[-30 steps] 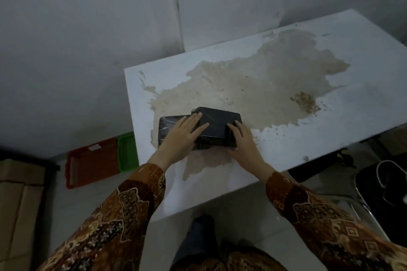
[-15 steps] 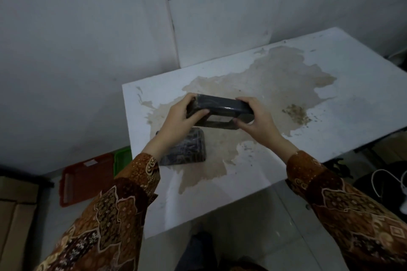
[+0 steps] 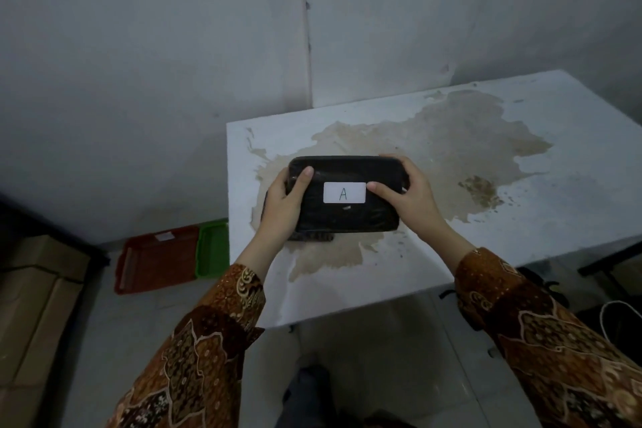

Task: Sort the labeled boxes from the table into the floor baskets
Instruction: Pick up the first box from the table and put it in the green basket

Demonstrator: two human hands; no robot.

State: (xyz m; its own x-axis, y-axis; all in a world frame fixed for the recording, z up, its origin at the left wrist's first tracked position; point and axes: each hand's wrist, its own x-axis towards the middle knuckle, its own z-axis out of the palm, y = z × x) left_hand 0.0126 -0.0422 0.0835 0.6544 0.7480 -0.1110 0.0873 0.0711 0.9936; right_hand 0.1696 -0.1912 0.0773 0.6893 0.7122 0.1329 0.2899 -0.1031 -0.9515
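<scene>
I hold a black plastic-wrapped box (image 3: 347, 215) above the white table (image 3: 556, 205), its face turned toward me with a white label marked "A" in the middle. My left hand (image 3: 283, 208) grips its left end, thumb on the front. My right hand (image 3: 408, 195) grips the right end, thumb beside the label. A second black box (image 3: 312, 236) lies on the table under the held one, only its near edge showing. On the floor left of the table stand a red basket (image 3: 156, 257) and a green basket (image 3: 212, 250), the green one partly hidden by the table.
The table top carries a large brown stain. Grey walls stand close behind and to the left. Cardboard boxes (image 3: 31, 306) are stacked at the far left. Dark gear and a white cable (image 3: 611, 316) lie on the floor at the right.
Both hands lifted the upper box off the stack and tipped it up, so the labelled face now points at me. The lower box stayed on the table.
</scene>
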